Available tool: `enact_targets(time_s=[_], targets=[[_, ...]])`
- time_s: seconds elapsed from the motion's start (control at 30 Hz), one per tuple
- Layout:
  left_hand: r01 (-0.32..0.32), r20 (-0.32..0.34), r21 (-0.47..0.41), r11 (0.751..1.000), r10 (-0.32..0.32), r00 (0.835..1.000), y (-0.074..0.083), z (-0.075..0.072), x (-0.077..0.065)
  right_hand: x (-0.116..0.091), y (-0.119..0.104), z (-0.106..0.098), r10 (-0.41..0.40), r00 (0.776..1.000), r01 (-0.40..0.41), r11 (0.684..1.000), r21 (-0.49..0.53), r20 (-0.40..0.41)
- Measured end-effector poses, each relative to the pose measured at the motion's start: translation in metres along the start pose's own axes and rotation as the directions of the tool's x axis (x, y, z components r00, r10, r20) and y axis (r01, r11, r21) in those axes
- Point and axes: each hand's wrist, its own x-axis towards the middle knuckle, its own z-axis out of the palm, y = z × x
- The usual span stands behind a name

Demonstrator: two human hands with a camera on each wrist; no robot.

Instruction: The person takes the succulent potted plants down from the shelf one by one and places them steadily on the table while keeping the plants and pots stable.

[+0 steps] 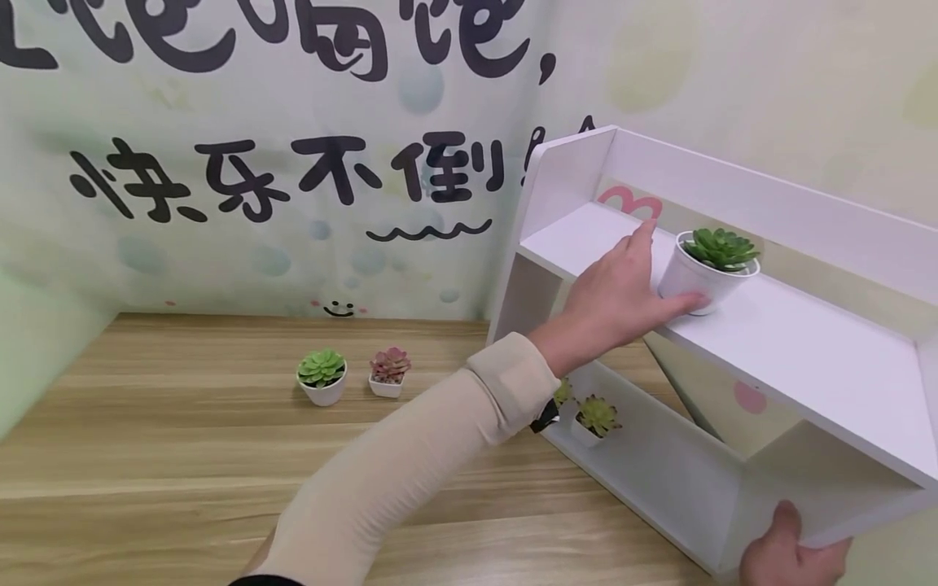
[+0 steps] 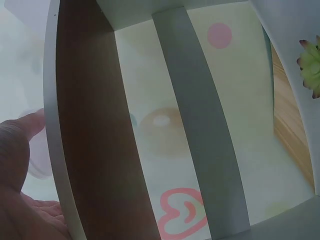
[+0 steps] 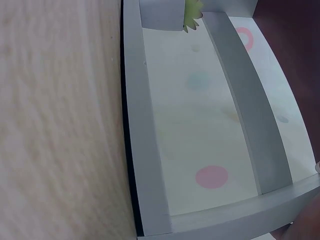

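Wall writing (image 1: 339, 167) at upper left reads 快乐不倒; the line above is cut off. Right of centre, the left hand (image 1: 615, 281) is spread, its straight thumb across a white pot (image 1: 692, 275) on the shelf (image 1: 828, 350). The right hand (image 1: 795, 549), cropped at lower right, grips the shelf's side. A sleeve (image 1: 410, 456) partly hides a yellowish plant (image 1: 563, 392).

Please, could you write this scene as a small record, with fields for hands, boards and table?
left hand: at the white pot, thumb across its front; grip unclear
right hand: holds white shelf unit at its right end
upper board: green plant in that pot
lower board: yellow-green plant; second plant, partly behind the sleeve
table: light green plant; reddish plant to its right
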Motion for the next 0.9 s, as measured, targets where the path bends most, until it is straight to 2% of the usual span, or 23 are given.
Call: enact_targets(time_s=[0.23, 0.47, 0.63, 0.9], targets=[[-0.027, -0.022, 0.036, 0.999, 0.027, 0.999, 0.002, 0.005, 0.001, 0.000, 0.001, 0.000, -0.010, 1.000, 0.009, 1.000, -0.013, -0.005], [-0.061, -0.044, 0.043, 0.997, 0.063, 0.997, 0.002, 0.007, -0.001, 0.000, 0.001, 0.001, -0.020, 1.000, 0.020, 0.999, 0.032, -0.003], [-0.044, -0.078, 0.028, 0.999, 0.046, 0.996, 0.005, 0.011, -0.001, 0.000, 0.001, 0.001, -0.018, 1.000, 0.018, 1.000, 0.019, 0.002], [-0.029, -0.112, 0.091, 0.995, 0.039, 0.993, 0.010, 0.018, 0.000, 0.000, 0.002, 0.000, -0.010, 1.000, 0.010, 1.000, 0.021, -0.004]])
